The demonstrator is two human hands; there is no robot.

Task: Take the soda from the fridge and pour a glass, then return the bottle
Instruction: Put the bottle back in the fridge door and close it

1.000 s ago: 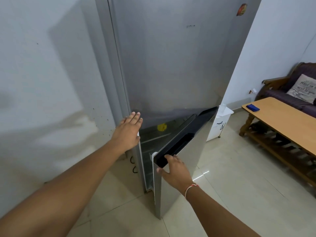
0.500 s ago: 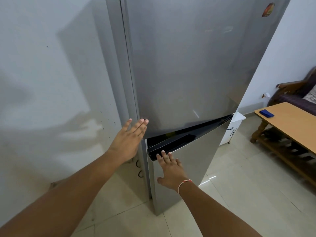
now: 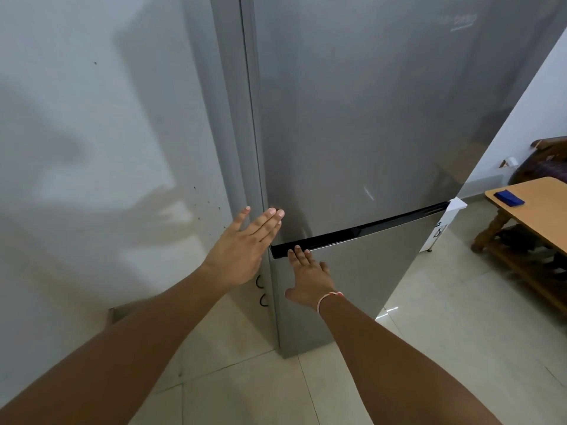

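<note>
A tall silver fridge (image 3: 352, 118) fills the middle of the view, both its doors shut. Its lower door (image 3: 362, 265) has a black handle strip along the top edge. My right hand (image 3: 310, 277) lies flat and open on the lower door, fingertips at the black strip. My left hand (image 3: 245, 250) is open with fingers spread, resting at the fridge's left edge beside the upper door. No soda bottle or glass is in view.
A white wall (image 3: 92, 148) runs close on the left. A wooden table (image 3: 540, 210) with a blue cloth (image 3: 509, 198) stands at the right, a dark sofa (image 3: 546, 170) behind it. A small white box (image 3: 441, 228) sits by the fridge's right side. Pale floor tiles lie below.
The lower fridge door, open a second ago, has swung shut under my right hand. My right hand went from gripping the handle strip to lying flat on the door. The view moved closer.
</note>
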